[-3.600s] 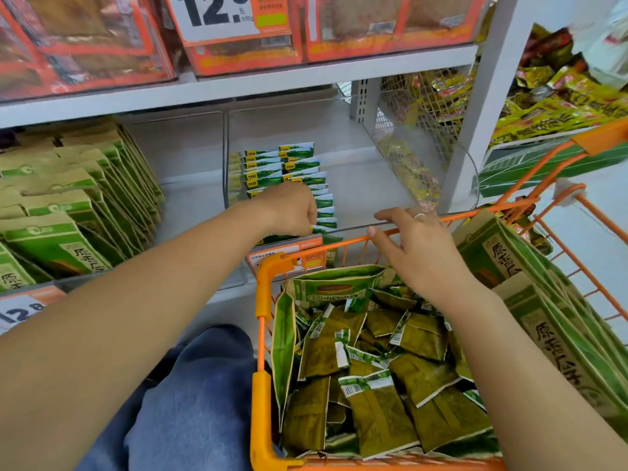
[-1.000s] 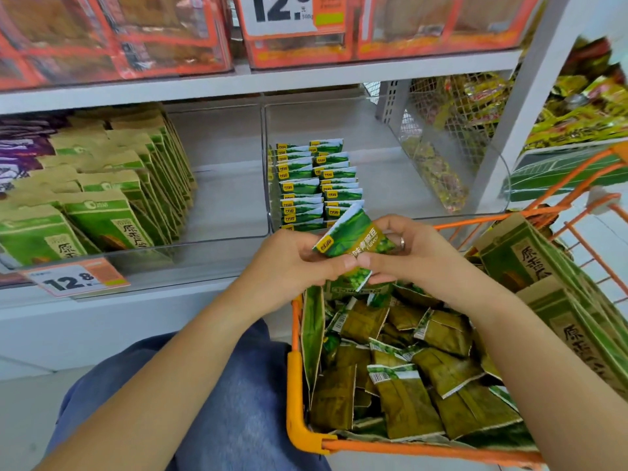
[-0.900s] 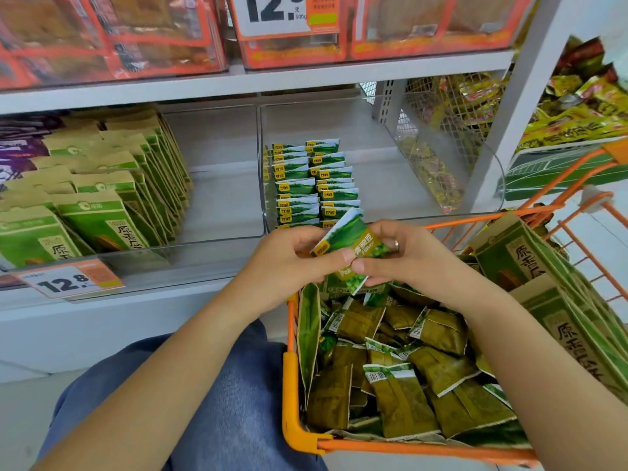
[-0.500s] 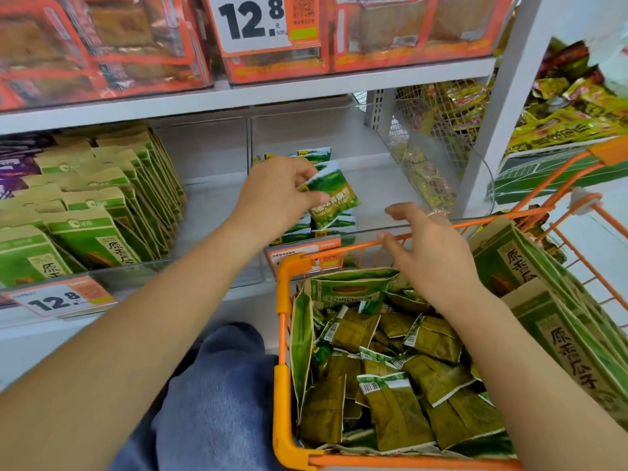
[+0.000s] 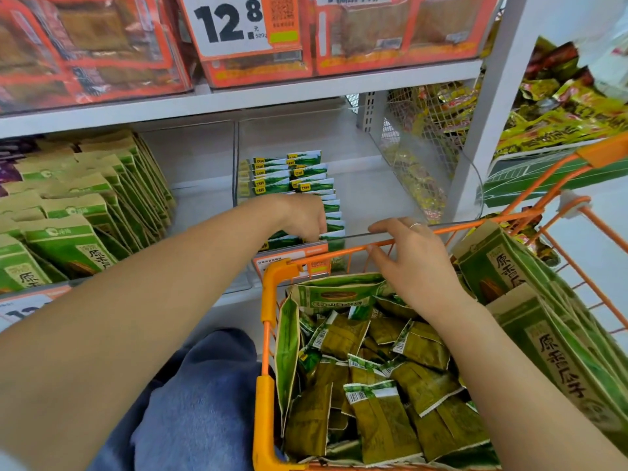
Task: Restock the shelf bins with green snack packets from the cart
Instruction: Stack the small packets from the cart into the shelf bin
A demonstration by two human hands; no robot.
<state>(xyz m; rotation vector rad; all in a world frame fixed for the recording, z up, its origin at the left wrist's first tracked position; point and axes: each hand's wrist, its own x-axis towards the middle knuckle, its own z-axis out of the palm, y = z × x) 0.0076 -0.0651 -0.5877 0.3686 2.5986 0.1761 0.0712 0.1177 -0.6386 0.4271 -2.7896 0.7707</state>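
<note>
Packets lie loose in cart; left hand, fingers curled, seats one in bin row; right hand spread at cart rim, holding nothing; next: pick another packet

White metal shelves hold orange boxes and a price sign; a white upright stands beside wire mesh.
</note>
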